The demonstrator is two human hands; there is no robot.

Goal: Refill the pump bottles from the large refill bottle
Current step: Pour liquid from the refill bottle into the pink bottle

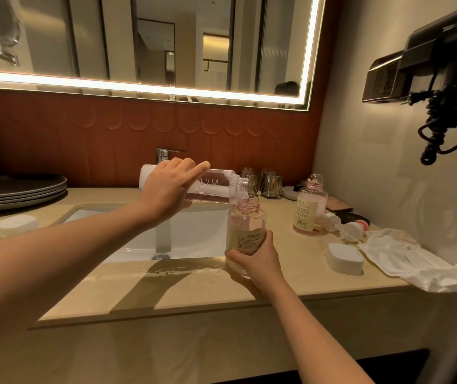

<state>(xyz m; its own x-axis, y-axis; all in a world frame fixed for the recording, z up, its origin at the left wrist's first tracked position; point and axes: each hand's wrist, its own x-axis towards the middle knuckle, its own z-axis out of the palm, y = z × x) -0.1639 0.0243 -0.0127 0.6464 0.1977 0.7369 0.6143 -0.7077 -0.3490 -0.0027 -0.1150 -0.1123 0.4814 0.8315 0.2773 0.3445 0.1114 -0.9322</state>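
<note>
A beige stone bench (194, 284) with a white sink (194, 234) set into it is seen below a lit mirror (166, 37) and a band of rust-coloured tiles. A chrome faucet (165, 155) is mounted behind the basin.

The large refill bottle (216, 187) is held on its side above the sink by the left hand (166, 189). Its body is gripped from above, the forefinger laid out along it. Its open mouth is tipped down against the neck of a small pump bottle (245, 228), whose pump is off. That small bottle is gripped around its lower half by the right hand (257, 259), fingers (263, 239) wrapped around the label, just beside the sink's right edge. Whether its base is resting on the bench cannot be told.

A second pump bottle (309, 209), also uncapped and partly filled with pink liquid, is stood further right. Two pump heads (346, 227) are laid just beside it. A white cap (345, 257) and a crumpled white wrapper (404, 259) are placed nearer the front edge. Glass tumblers (270, 182) are set at the back, grey plates (19, 189) are stacked at the left, and a hair dryer (443, 51) is hung on the right wall.
</note>
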